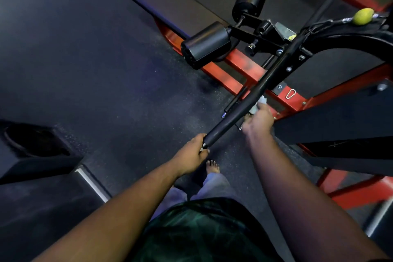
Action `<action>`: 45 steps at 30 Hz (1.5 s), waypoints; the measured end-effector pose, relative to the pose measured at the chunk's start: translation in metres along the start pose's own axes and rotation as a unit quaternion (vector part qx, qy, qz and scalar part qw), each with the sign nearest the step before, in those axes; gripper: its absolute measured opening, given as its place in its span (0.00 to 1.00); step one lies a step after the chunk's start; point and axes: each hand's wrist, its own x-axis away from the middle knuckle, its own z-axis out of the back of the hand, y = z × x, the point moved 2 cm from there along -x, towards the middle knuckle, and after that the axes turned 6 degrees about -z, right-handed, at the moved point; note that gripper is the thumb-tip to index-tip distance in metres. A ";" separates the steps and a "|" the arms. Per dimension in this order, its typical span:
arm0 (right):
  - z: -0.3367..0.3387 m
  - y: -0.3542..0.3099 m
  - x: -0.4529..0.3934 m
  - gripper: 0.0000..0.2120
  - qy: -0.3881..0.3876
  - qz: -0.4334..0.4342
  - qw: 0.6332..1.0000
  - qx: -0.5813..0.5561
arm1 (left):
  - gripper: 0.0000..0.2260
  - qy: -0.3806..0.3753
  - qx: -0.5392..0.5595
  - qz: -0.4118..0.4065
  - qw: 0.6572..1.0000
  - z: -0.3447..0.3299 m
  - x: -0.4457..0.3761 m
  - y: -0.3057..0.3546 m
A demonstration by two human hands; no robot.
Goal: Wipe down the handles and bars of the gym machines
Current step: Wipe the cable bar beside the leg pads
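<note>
my left hand [192,151] grips the near end of the black bar [251,100]; my right hand [258,120] pinches a pale cloth [258,104] against it.

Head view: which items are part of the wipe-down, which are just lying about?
In use: black bar, cloth, left hand gripping the bar's end, right hand holding the cloth.
Idle: roller pads, bench pad, yellow-green ball, carabiner.

A dark speckled rubber floor [110,74] fills the dimly lit room. Taking the long black padded bench [170,2] as the landmark, a red steel frame [231,74] runs out from under its near end, and two black roller pads [205,45] sit just beside that end. Well apart from the bench, toward the lower left, stands a dark box [36,151].
</note>
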 end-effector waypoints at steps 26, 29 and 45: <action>0.039 0.106 0.106 0.19 -0.121 -0.241 0.959 0.090 | 0.32 -0.006 -0.167 -0.038 0.985 0.004 0.009 -0.006; 0.049 0.105 0.105 0.13 -0.119 -0.277 0.951 0.075 | 0.32 -0.021 -0.157 -0.039 0.987 0.004 0.008 -0.007; 0.094 0.076 0.084 0.07 -0.132 -0.139 0.944 0.268 | 0.31 -0.019 -0.151 -0.026 0.988 -0.002 0.001 -0.012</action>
